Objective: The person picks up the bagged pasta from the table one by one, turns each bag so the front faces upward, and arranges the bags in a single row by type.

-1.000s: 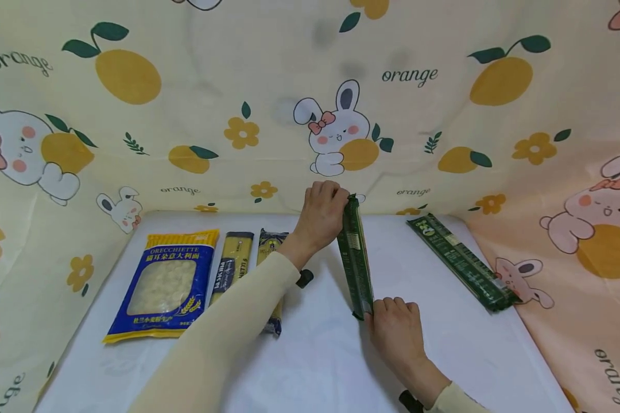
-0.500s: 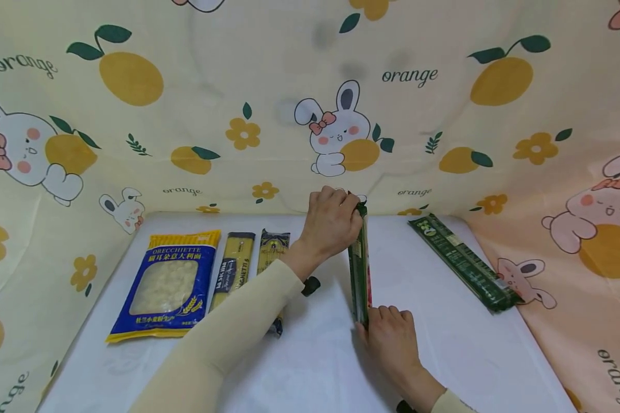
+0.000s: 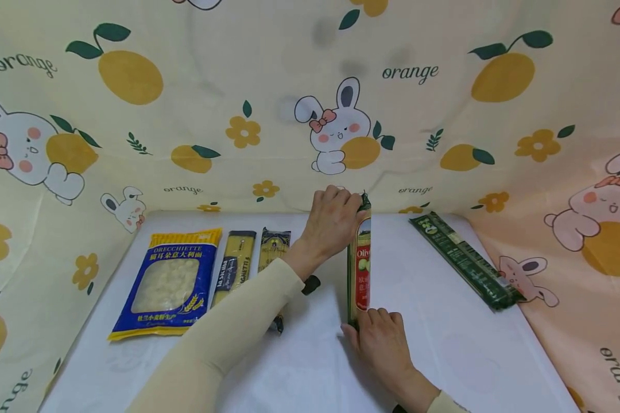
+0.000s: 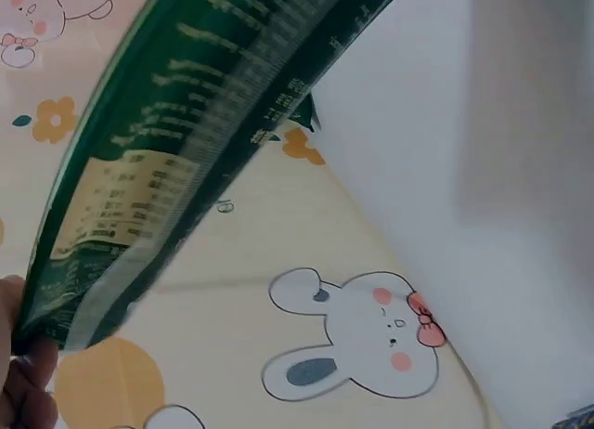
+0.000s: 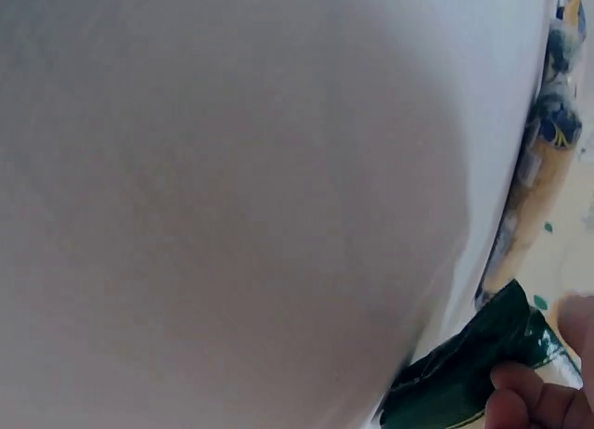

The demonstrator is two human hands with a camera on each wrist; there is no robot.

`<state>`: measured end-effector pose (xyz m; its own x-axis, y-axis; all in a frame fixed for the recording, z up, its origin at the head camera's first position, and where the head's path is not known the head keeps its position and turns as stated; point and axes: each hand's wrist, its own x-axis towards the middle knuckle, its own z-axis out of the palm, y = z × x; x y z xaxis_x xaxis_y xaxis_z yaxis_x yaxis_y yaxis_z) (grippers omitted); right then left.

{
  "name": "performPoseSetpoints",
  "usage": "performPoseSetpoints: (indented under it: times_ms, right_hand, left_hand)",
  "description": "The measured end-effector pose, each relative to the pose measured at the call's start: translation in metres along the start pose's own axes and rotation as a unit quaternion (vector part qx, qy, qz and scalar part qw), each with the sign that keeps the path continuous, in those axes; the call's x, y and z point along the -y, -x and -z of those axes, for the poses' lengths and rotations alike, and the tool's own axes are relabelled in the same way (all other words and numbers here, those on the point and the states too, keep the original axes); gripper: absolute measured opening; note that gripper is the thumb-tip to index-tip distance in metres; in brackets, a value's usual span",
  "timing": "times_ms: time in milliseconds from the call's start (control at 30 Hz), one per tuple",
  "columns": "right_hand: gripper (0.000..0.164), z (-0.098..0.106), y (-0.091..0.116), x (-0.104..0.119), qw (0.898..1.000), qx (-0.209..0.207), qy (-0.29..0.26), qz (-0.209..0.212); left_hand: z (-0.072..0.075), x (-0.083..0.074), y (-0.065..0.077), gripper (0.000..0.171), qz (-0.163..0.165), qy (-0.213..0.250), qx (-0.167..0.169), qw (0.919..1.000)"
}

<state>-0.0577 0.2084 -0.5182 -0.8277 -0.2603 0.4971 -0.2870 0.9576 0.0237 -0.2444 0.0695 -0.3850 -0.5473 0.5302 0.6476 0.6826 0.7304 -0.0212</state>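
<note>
A long, narrow green pasta packet (image 3: pixel 360 264) with a red label marked "Oliv" is held lengthwise between both hands above the white table. My left hand (image 3: pixel 332 221) grips its far end. The near end is pinched by my right hand (image 3: pixel 384 344). In the left wrist view the back of the packet (image 4: pixel 176 169), dark green with a cream panel, slants across, with fingertips at its lower end. The right wrist view has the packet's green end (image 5: pixel 464 364) between thumb and fingers.
A second green packet (image 3: pixel 465 261) lies slanted at the right. On the left lie a blue and yellow orecchiette bag (image 3: pixel 165 287), a spaghetti packet (image 3: pixel 234 264) and another narrow pasta packet (image 3: pixel 274 244), partly behind the left arm. Patterned cloth (image 3: pixel 268 69) surrounds the table.
Both hands have turned the held packet about its length, from its green back over its edge to the red-labelled front. Its far end has shifted slightly right, its near end slightly left.
</note>
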Motion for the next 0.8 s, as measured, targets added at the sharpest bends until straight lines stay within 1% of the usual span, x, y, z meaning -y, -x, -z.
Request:
performPoseSetpoints:
  times_ms: [133,233,367,533,633,800]
  right_hand:
    - [0.034,0.0,-0.002,-0.007,1.0,0.0,-0.008,-0.006]
    - [0.039,0.002,-0.005,-0.017,0.999,0.011,-0.008,-0.03]
    - [0.045,0.003,-0.011,-0.029,0.997,0.044,-0.007,-0.062]
    - [0.049,0.0,-0.018,-0.032,0.993,0.09,-0.023,-0.074]
    - [0.051,-0.002,-0.023,-0.032,0.987,0.124,-0.059,-0.085]
    - [0.043,-0.008,-0.03,-0.034,0.973,0.172,-0.118,-0.102]
  left_hand:
    - [-0.001,0.007,0.003,0.021,-0.002,0.014,0.028,0.9995]
    - [-0.001,0.013,0.006,0.018,0.005,0.045,0.039,0.9982]
    - [0.0,0.02,0.01,0.018,0.007,0.084,0.042,0.9956]
    - [-0.001,0.025,0.014,0.018,0.002,0.105,0.036,0.9938]
    - [-0.002,0.027,0.016,0.018,0.002,0.112,0.032,0.9932]
    - [-0.003,0.029,0.021,0.021,0.019,0.109,0.036,0.9932]
